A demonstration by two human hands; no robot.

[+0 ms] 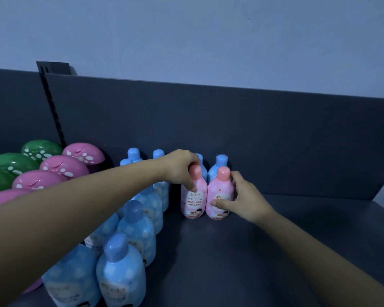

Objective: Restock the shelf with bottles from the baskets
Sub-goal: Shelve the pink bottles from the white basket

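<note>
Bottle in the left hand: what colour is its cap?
Salmon-pink cap on a pale-spotted pink bottle gripped by the left hand; head view.

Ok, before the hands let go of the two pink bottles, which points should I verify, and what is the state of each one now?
1. Left pink bottle stands upright on the shelf: ok.
2. Right pink bottle stands upright, side by side with the left one: ok.
3. Both labels face the front: ok.
4. Blue bottles behind are upright, none knocked over: ok.
5. Hands are free: not ok. The left hand grips the left bottle at the neck, and the right hand holds the right bottle's body.
6. More bottles remain in the baskets: cannot tell, the baskets are out of view.
</note>
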